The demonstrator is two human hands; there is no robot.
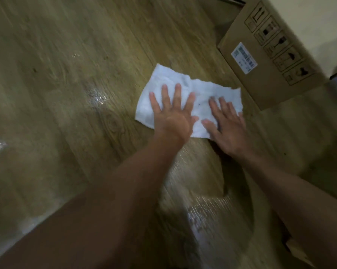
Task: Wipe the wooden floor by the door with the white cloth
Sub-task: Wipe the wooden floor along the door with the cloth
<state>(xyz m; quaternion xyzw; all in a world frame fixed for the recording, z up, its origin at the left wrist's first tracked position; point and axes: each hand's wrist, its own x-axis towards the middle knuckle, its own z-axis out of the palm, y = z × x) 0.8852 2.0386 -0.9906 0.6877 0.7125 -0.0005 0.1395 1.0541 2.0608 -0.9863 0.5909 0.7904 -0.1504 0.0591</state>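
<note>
Hands [173, 115] [226, 125] on cloth [206, 89] near cardboard box [268, 82]

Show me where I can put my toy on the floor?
The floor left of the cloth is bare, with some shiny wet patches. The right is crowded: the box stands near the cloth, leaving a thin strip. The left hand and right hand press the cloth.

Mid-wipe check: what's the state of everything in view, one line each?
white cloth: spread on the floor, under both hands.
left hand: open, fingers spread, pressing the cloth.
right hand: open, flat on the cloth's right part.
wooden floor: wet sheen in patches left of the cloth.
cardboard box: on the floor, close to the cloth's right corner.
</note>
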